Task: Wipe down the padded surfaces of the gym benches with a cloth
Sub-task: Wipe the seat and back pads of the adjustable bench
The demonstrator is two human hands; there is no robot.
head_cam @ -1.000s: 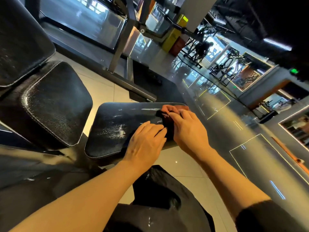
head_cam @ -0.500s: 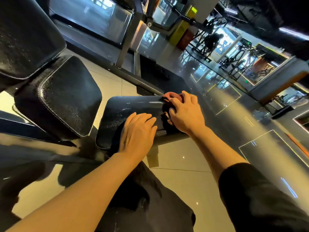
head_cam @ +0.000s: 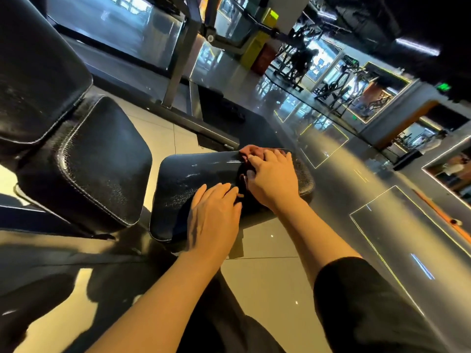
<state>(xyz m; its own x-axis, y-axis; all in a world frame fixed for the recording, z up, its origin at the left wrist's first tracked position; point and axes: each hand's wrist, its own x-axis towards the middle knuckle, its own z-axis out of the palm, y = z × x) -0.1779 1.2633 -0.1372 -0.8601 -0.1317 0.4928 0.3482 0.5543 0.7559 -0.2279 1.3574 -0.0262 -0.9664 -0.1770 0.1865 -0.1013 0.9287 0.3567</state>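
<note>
Two hands work on one small black seat pad [head_cam: 193, 184] in the head view. The right hand [head_cam: 274, 180] presses a dark cloth [head_cam: 246, 175] against the pad's far edge, fingers bent over it; a reddish fold [head_cam: 248, 150] shows past the fingertips. The left hand [head_cam: 212, 216] lies flat, fingers straight, on the near edge beside it. Judged from its folds, the cloth is soft and light, best bunched under the palm; the textured pad looks firm and slick where it shines wet. No brand or writing is legible.
</note>
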